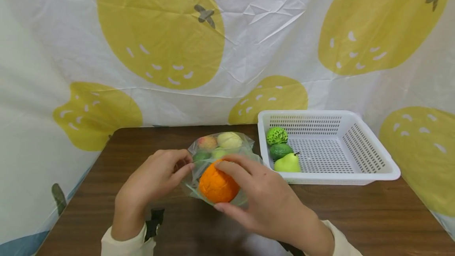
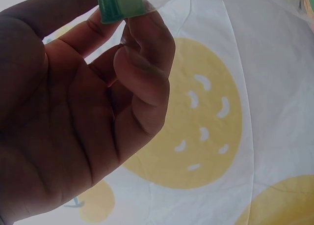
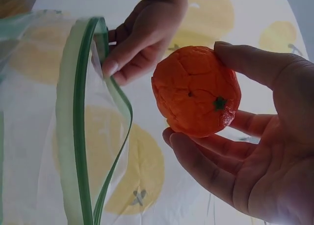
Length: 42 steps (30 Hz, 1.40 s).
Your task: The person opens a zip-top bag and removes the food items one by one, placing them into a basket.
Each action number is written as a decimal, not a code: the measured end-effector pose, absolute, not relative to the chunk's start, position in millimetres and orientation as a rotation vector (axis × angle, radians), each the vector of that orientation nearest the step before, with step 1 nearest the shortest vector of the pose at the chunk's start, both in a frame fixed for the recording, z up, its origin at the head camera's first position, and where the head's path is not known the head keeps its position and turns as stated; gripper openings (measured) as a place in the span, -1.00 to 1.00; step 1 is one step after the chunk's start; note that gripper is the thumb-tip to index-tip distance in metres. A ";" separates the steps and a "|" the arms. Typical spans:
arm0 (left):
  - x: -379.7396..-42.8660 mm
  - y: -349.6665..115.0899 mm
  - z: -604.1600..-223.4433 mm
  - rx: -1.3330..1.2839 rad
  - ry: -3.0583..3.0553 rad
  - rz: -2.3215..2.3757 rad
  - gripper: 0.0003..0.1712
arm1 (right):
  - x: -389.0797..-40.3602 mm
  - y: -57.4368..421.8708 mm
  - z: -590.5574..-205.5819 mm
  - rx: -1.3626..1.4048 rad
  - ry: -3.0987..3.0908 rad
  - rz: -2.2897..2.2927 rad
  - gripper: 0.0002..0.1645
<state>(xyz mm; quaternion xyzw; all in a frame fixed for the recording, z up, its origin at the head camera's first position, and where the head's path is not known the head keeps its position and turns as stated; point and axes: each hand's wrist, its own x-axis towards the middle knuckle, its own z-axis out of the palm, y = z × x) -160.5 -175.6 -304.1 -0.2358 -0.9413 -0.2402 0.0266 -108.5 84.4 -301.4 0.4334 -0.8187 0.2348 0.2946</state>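
An orange [image 1: 219, 184] with a wrinkled skin and a small green star-shaped stem mark is held between the thumb and fingers of my right hand [image 1: 264, 192]. It sits just outside the mouth of a clear zip bag [image 3: 91, 122] with a green seal strip. My left hand [image 1: 154, 177] pinches the bag's rim between thumb and fingers, and the mouth gapes in the right wrist view. Inside the bag lie a reddish-yellow fruit [image 1: 207, 143], a pale yellow round fruit [image 1: 229, 140] and green pieces [image 1: 202, 156], partly hidden by plastic.
To the right stands a white perforated basket [image 1: 369, 175]. Along its left side lie a bumpy green fruit [image 1: 277, 135], a dark green avocado-like fruit [image 1: 281, 151] and a green pear [image 1: 288, 163]. A lemon-print cloth [image 1: 270, 42] hangs behind the dark wooden table [image 1: 355, 212].
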 end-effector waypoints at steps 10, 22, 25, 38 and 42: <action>-160.6 -175.1 -304.3 -0.763 -2.870 -0.726 -0.94 | -124.1 96.4 -295.1 1.033 -2.238 0.701 -0.18; -162.6 -175.3 -302.4 -0.771 -2.866 -0.713 -0.93 | -145.3 122.5 -280.7 0.835 -2.270 0.626 -0.20; -162.7 -175.5 -302.7 -0.776 -2.866 -0.718 -0.93 | -153.2 129.6 -275.2 0.785 -2.299 0.567 -0.21; -158.8 -179.4 -302.0 -0.753 -2.879 -0.735 -0.93 | -187.7 147.5 -251.1 0.699 -2.378 0.453 -0.29; -157.9 -179.9 -302.2 -0.744 -2.881 -0.744 -0.93 | -199.3 152.9 -245.1 0.658 -2.459 0.413 -0.29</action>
